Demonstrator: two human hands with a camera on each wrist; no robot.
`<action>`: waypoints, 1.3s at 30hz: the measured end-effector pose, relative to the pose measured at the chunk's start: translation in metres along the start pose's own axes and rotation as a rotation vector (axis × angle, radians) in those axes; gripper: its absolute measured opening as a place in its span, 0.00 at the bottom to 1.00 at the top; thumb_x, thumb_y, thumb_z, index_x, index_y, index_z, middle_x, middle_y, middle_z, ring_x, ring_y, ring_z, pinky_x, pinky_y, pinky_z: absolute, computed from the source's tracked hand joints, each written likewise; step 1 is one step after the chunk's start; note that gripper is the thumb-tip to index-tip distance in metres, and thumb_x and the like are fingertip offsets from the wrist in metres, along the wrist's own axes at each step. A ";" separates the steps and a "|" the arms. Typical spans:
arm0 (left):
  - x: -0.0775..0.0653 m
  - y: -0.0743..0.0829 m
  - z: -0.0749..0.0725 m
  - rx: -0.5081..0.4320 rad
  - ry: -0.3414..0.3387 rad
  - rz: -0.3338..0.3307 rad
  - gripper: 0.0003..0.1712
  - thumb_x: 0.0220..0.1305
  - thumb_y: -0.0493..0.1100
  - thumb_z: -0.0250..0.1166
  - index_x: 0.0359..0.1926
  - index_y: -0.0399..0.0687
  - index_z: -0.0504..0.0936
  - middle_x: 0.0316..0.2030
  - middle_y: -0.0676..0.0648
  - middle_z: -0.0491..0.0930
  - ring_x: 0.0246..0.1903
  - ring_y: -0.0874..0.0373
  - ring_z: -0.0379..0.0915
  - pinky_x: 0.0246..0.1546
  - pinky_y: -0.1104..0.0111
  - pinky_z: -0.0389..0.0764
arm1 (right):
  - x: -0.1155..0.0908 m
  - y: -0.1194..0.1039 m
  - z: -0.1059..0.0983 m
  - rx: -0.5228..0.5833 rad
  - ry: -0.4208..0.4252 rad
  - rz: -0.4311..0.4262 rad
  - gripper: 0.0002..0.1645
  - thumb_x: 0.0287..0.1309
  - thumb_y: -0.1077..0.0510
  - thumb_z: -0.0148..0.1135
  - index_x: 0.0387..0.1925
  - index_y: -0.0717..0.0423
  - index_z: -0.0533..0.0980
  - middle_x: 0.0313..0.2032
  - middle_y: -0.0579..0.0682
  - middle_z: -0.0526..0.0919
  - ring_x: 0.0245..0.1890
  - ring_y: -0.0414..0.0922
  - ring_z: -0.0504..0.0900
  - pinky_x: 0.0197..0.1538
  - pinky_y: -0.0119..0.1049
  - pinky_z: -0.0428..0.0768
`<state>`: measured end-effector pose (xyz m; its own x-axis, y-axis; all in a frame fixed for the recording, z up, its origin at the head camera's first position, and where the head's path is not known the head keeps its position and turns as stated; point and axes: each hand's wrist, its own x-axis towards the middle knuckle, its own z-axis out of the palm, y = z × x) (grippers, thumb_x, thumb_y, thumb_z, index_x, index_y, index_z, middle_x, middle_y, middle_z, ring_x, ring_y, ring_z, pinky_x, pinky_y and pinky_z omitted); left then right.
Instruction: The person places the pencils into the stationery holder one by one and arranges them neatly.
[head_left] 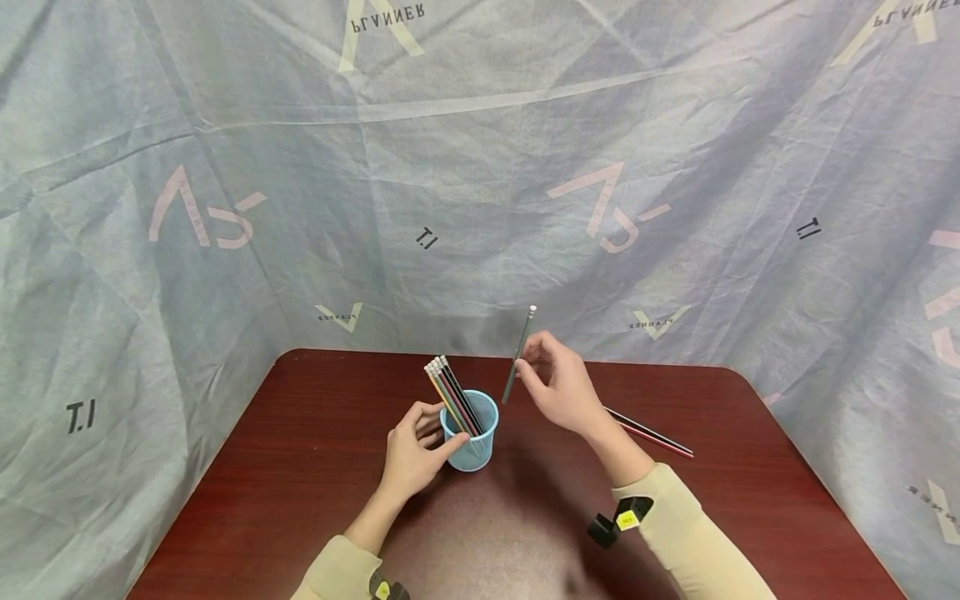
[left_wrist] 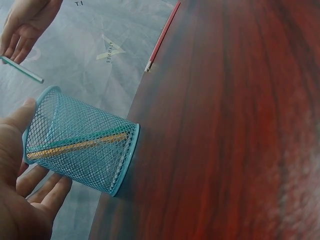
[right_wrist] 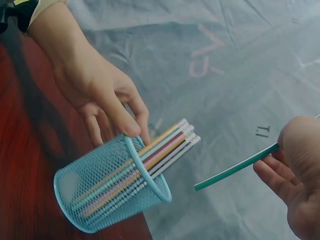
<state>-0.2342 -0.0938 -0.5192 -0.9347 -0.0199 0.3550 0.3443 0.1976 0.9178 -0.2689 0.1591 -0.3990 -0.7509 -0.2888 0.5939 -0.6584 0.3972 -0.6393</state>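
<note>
A light blue mesh pencil cup (head_left: 472,455) stands upright on the table. My left hand (head_left: 411,454) holds it by the rim from the left, thumb on the near side and fingers round the far side. Several pencils (right_wrist: 172,142) with white ends up lean in the cup; yellow, green, red and dark ones show. My right hand (head_left: 561,390) pinches a green pencil (head_left: 523,337) between thumb and fingers, to the right of the cup and above it. This pencil is tilted, white tip up, and its lower end (right_wrist: 200,187) is apart from the cup rim.
Behind my right wrist, a few pencils (head_left: 652,433), red and dark, lie on the dark red wooden table (head_left: 315,467). A grey printed cloth (head_left: 480,167) hangs behind the table and along both sides.
</note>
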 end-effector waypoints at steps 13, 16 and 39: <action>0.000 -0.001 0.000 0.008 -0.005 0.010 0.31 0.54 0.43 0.85 0.57 0.44 0.82 0.53 0.42 0.90 0.57 0.37 0.87 0.54 0.54 0.91 | 0.004 0.001 0.038 -0.113 -0.118 -0.013 0.06 0.71 0.63 0.68 0.43 0.55 0.77 0.37 0.47 0.86 0.39 0.41 0.88 0.44 0.33 0.90; 0.000 0.000 0.000 0.007 -0.006 0.008 0.32 0.54 0.43 0.85 0.57 0.44 0.82 0.53 0.42 0.90 0.57 0.37 0.87 0.54 0.54 0.91 | 0.003 0.003 0.044 -0.150 -0.132 -0.004 0.05 0.70 0.63 0.69 0.42 0.54 0.78 0.36 0.46 0.86 0.39 0.41 0.88 0.45 0.35 0.90; 0.000 -0.001 -0.001 -0.003 -0.002 0.028 0.31 0.54 0.44 0.85 0.56 0.46 0.82 0.54 0.41 0.90 0.56 0.38 0.87 0.54 0.50 0.90 | 0.000 0.018 0.076 -0.344 -0.278 0.024 0.03 0.66 0.62 0.72 0.39 0.56 0.83 0.33 0.48 0.89 0.33 0.41 0.89 0.38 0.29 0.88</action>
<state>-0.2343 -0.0947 -0.5199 -0.9249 -0.0122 0.3801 0.3706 0.1949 0.9081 -0.2846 0.1000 -0.4477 -0.7820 -0.4807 0.3966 -0.6205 0.6600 -0.4235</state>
